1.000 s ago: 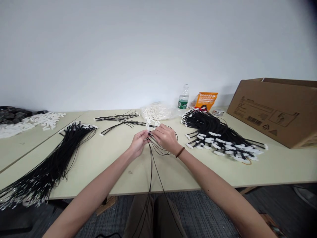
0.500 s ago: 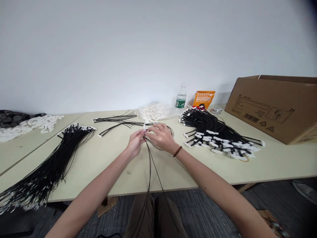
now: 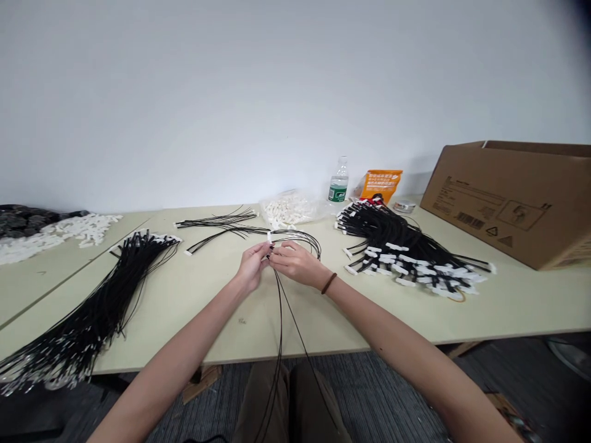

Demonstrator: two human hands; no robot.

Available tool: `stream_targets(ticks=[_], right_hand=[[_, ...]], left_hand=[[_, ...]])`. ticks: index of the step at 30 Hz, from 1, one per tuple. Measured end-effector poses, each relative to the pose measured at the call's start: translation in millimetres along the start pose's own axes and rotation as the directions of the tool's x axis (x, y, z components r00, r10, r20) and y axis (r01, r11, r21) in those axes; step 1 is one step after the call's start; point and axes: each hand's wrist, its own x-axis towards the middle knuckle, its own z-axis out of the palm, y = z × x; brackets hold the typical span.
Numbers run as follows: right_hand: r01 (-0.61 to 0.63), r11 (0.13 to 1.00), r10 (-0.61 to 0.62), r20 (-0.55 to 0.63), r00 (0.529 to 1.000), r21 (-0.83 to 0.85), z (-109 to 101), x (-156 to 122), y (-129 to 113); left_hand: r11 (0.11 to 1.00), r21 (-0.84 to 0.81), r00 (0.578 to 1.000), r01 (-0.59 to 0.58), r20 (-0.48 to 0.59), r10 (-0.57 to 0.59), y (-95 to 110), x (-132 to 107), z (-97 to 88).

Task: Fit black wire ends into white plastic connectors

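Observation:
Above the middle of the table, my left hand (image 3: 253, 264) pinches a small white connector (image 3: 269, 237), which sticks up past the fingertips. Meeting it from the right, my right hand (image 3: 298, 263) has its fingers closed on thin black wires (image 3: 280, 307) at the connector. Some of these wires hang down over the table edge to my lap; others loop out behind the right hand. My fingers hide the spot where wire and connector meet. Just beyond lie a few black wires with white connectors (image 3: 217, 220) and a clear bag of white connectors (image 3: 289, 209).
A big bundle of black wires (image 3: 111, 289) lies at the left, overhanging the front edge. Wired connectors (image 3: 406, 246) are piled at the right, before a cardboard box (image 3: 503, 203). A water bottle (image 3: 338, 184) and an orange packet (image 3: 382, 183) stand behind. Loose white connectors (image 3: 69, 234) lie far left.
My right hand has turned and dropped slightly, its fingers now closer together at the connector. The left hand stays nearly in place.

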Motion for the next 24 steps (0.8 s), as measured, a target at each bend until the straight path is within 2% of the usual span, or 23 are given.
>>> stream_targets(ticks=[4, 7, 9, 10, 11, 12, 14, 15, 16, 17, 19, 21, 23, 24], right_hand=[[-0.033, 0.998, 0.033, 0.008, 0.999, 0.058, 3, -1, 1], [-0.121, 0.972, 0.126, -0.012, 0.992, 0.202, 7, -3, 0], [-0.210, 0.898, 0.246, -0.046, 0.968, 0.388, 9, -2, -1], [-0.263, 0.822, 0.332, -0.051, 0.942, 0.506, 9, -1, -2], [-0.315, 0.708, 0.431, -0.034, 0.902, 0.632, 8, 1, -3], [-0.359, 0.555, 0.536, 0.008, 0.844, 0.750, 6, 3, -3], [-0.370, 0.175, 0.716, 0.140, 0.684, 0.912, -1, 8, -1], [-0.323, -0.003, 0.778, 0.205, 0.594, 0.946, -6, 10, 1], [-0.248, -0.144, 0.823, 0.255, 0.507, 0.958, -11, 11, 5], [-0.164, -0.237, 0.861, 0.285, 0.422, 0.958, -15, 11, 10], [-0.047, -0.305, 0.912, 0.305, 0.273, 0.951, -22, 9, 21], [-0.039, -0.296, 0.942, 0.298, 0.156, 0.954, -26, 4, 32], [-0.136, -0.213, 0.971, 0.225, 0.080, 0.967, -28, 0, 38], [-0.218, -0.132, 0.986, 0.150, 0.068, 0.967, -28, -1, 38]], left_hand=[[1.000, 0.001, 1.000, -0.009, -0.003, 0.009, 0, 2, -0.8], [1.000, -0.005, 1.000, -0.011, -0.009, 0.011, 0, 2, -0.3], [1.000, -0.020, 1.000, -0.014, -0.014, 0.014, 1, 2, 0.1], [0.999, -0.027, 1.000, -0.020, -0.016, 0.020, 1, 2, 0.1], [0.999, -0.030, 1.000, -0.026, -0.018, 0.025, 1, 2, 0.0], [0.999, -0.030, 0.999, -0.030, -0.024, 0.030, 1, 3, -0.3], [0.999, -0.023, 0.998, -0.035, -0.046, 0.033, 2, 4, -1.3], [0.999, -0.020, 0.998, -0.035, -0.062, 0.034, 2, 5, -1.8], [0.999, -0.018, 0.996, -0.035, -0.077, 0.034, 1, 6, -2.3], [0.999, -0.016, 0.995, -0.037, -0.090, 0.035, 1, 6, -2.6], [0.999, -0.011, 0.994, -0.044, -0.104, 0.042, 1, 7, -2.6], [0.999, -0.010, 0.992, -0.051, -0.112, 0.049, 1, 7, -2.0], [0.998, -0.018, 0.992, -0.054, -0.118, 0.052, 1, 6, -1.1], [0.998, -0.023, 0.992, -0.057, -0.118, 0.054, 1, 6, -0.9]])
